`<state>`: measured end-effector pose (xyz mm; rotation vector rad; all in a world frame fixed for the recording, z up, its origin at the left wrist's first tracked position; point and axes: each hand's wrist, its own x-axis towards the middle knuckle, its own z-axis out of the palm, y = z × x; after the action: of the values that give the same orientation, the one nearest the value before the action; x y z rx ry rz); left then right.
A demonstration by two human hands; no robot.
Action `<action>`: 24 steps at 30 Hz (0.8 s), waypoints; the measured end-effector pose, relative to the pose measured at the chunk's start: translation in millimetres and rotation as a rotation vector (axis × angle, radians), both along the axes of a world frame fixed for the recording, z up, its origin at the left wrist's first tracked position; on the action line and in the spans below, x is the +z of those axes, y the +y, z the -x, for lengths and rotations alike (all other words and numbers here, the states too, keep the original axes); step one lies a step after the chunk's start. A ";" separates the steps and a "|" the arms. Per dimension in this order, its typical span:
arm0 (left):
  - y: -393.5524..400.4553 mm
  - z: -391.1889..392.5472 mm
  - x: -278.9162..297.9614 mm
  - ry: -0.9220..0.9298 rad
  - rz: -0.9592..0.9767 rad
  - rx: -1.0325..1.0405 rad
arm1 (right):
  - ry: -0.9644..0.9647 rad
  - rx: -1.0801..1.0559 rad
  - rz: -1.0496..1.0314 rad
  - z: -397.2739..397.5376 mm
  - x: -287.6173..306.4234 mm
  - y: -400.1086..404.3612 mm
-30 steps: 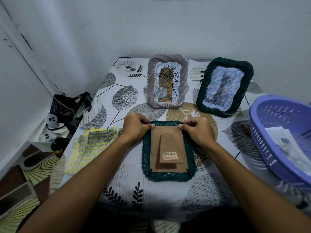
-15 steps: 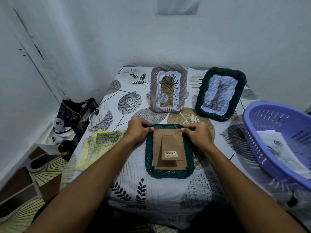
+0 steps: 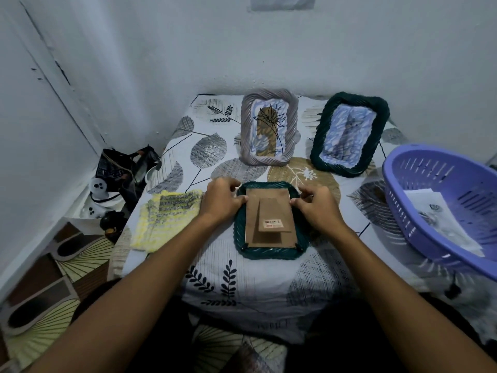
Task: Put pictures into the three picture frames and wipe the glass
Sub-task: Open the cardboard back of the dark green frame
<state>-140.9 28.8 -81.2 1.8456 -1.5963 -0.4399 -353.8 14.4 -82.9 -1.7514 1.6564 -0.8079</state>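
A dark green woven picture frame (image 3: pixel 270 253) lies face down in the middle of the table, its brown cardboard back (image 3: pixel 271 219) up. My left hand (image 3: pixel 222 199) pinches the back's upper left corner and my right hand (image 3: pixel 316 205) pinches its upper right edge. Behind them a grey woven frame (image 3: pixel 269 127) stands upright, and a second dark green frame (image 3: pixel 349 134) leans to its right, both with a picture showing. A yellow cloth (image 3: pixel 166 219) lies flat to the left of my left hand.
A purple plastic basket (image 3: pixel 441 200) holding white papers (image 3: pixel 443 219) sits at the right edge of the table. The leaf-print tablecloth (image 3: pixel 242 281) covers the table, which stands in a white corner. Bags and small items (image 3: pixel 118 181) are piled on the floor at left.
The view has tilted up slightly. Both hands have shifted from the top edge of the back toward its upper corners, and the frame has stayed in place.
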 end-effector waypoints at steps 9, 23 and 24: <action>56.9 3.8 -10.8 0.037 -0.053 0.056 | 0.050 0.002 -0.033 7.7 3.6 59.7; 78.9 5.2 -6.7 0.143 -0.118 0.053 | -0.007 -0.034 -0.091 6.3 0.3 75.1; 79.0 5.0 -6.2 0.150 -0.125 0.050 | -0.011 -0.029 -0.097 6.8 0.5 75.4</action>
<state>-145.8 107.8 -87.5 1.8920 -1.4485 -0.6526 -360.5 89.8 -82.4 -1.6573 1.6882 -0.7360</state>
